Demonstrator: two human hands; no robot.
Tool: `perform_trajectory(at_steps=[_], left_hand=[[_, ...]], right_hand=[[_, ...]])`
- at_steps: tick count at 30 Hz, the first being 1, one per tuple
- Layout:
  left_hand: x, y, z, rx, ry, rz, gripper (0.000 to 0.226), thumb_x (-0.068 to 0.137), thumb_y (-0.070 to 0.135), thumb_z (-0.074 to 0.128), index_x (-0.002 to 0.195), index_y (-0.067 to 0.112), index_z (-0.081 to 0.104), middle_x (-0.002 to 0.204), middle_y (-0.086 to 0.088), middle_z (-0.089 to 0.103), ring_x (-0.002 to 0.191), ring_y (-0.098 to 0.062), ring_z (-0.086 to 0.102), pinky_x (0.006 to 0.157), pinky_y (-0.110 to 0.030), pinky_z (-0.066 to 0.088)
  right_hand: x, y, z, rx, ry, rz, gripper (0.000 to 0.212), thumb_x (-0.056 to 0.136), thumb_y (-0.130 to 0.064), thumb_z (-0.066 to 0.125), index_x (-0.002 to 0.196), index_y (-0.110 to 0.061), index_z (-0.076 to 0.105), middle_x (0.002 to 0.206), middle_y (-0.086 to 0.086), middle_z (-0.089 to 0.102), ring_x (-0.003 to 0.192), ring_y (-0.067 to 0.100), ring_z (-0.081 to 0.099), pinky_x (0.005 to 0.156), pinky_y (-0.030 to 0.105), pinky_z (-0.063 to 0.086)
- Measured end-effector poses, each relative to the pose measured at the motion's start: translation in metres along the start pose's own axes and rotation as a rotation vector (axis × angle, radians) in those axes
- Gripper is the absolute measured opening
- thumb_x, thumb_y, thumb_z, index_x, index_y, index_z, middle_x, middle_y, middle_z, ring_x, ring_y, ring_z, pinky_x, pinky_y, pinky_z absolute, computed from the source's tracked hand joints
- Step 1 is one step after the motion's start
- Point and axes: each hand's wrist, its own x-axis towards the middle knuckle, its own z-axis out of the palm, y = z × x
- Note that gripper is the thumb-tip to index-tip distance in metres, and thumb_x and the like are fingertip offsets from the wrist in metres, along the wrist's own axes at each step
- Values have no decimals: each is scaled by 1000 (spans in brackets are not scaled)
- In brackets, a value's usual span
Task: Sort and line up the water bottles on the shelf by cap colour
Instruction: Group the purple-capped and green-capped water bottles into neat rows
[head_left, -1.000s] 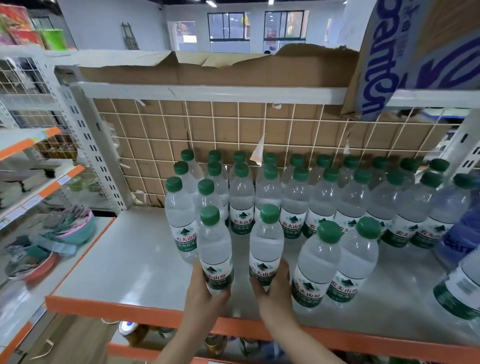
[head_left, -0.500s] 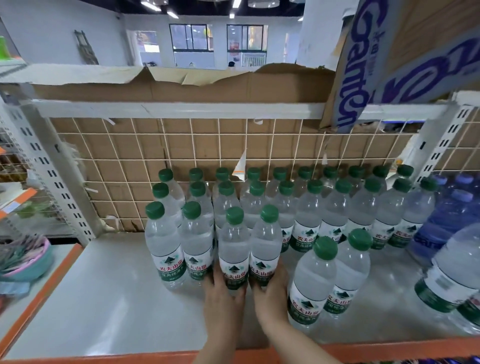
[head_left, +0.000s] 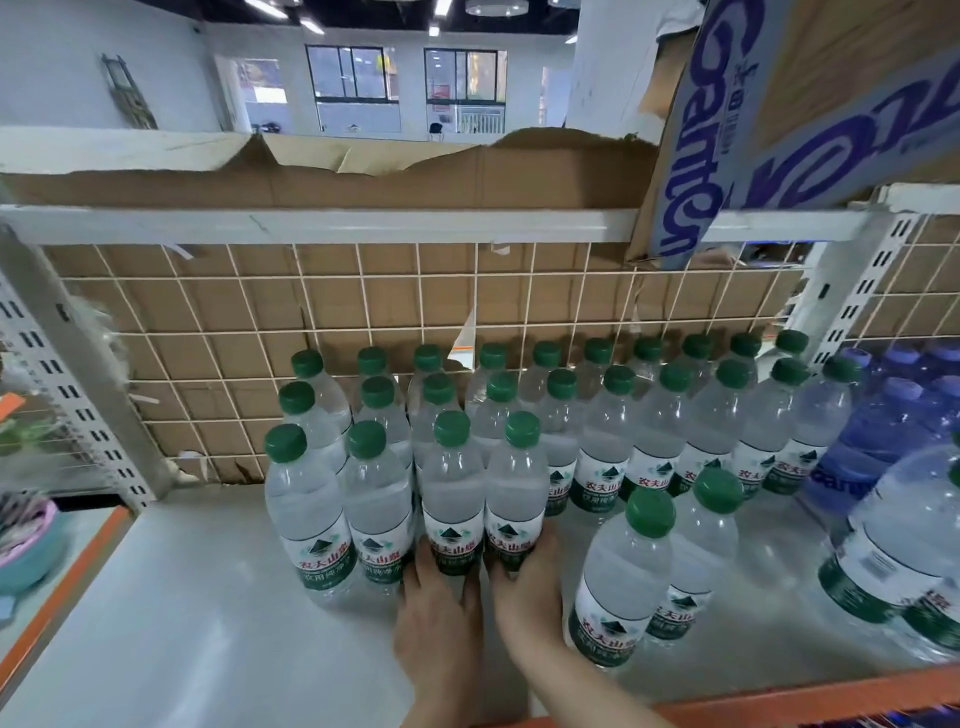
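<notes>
The left hand (head_left: 441, 613) and right hand (head_left: 524, 592) each hold the bottom of a green-cap bottle (head_left: 452, 504), and both bottles have slid back to join the green rows at 12 o'clock. Bare shelf (head_left: 171, 623) lies open at 8 o'clock by the orange edge (head_left: 810, 699), two loose bottles (head_left: 623, 577) stand at 3 o'clock, and blue bottles (head_left: 883, 436) sit far off at 2 o'clock.

**Open shelf on the left, bottles crowding the right**

The white shelf (head_left: 171, 613) lies bare at front left, between the left upright (head_left: 78, 374) and the block of green-capped bottles (head_left: 467, 467). That block stands packed cap to cap back to the wire grid (head_left: 249, 332), leaving no gap between rows. Two loose green-capped bottles (head_left: 654, 566) stand just right of the right hand (head_left: 530, 587), narrowing the front lane. Blue-capped bottles (head_left: 893, 421) and large bottles (head_left: 893, 545) fill the right end. The upper shelf rail (head_left: 322, 226) limits headroom.
</notes>
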Motion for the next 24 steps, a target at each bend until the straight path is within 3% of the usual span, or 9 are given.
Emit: perform_trajectory(at_steps=[5,8,10,13,16,21,24], left_hand=[[-3,-1,-4,-22,42,3,73,81,40,70,143,16,38,137,-8,51,126,-30,48,86,-44,48],[1,-11,6,57,25,90,76,67,31,84,130,11,48,114,-17,62,104,-38,61,69,-48,55],[-3,-13,10,65,52,77,75,65,30,85,129,9,50,115,-18,60,101,-40,63,63,-48,56],[-7,-11,9,-19,83,16,69,75,31,78,133,6,49,129,-16,53,114,-37,57,74,-47,53],[-5,-7,6,-76,80,-55,62,82,26,70,135,6,45,133,-14,48,116,-37,53,78,-47,50],[-7,-7,5,-68,62,-21,41,84,22,68,115,2,48,121,-18,50,106,-42,56,70,-48,50],[-9,-8,0,-92,68,-26,41,85,26,67,113,3,48,117,-17,52,106,-40,56,72,-47,50]], right_hand=[[2,0,-2,-30,-15,20,46,79,-15,72,110,-32,43,97,-21,56,95,9,59,81,27,43],[0,0,-2,-43,-19,15,48,79,-17,72,113,-31,41,99,-19,55,95,9,56,82,28,43],[-2,0,0,-51,-22,22,49,79,-19,72,115,-29,40,104,-12,56,97,13,57,85,32,45],[-4,3,4,-40,-30,32,52,80,-19,71,122,-26,41,110,-9,57,102,15,58,91,35,47],[-6,3,6,-16,-27,8,60,81,-17,71,131,-24,39,114,-9,57,105,14,57,91,32,45],[-6,2,5,-4,-46,9,64,81,-12,70,135,-23,37,121,-6,56,113,17,56,97,36,44],[-16,-6,0,-7,-78,-19,66,82,-14,66,139,-26,33,130,-6,53,120,15,52,101,35,42]])
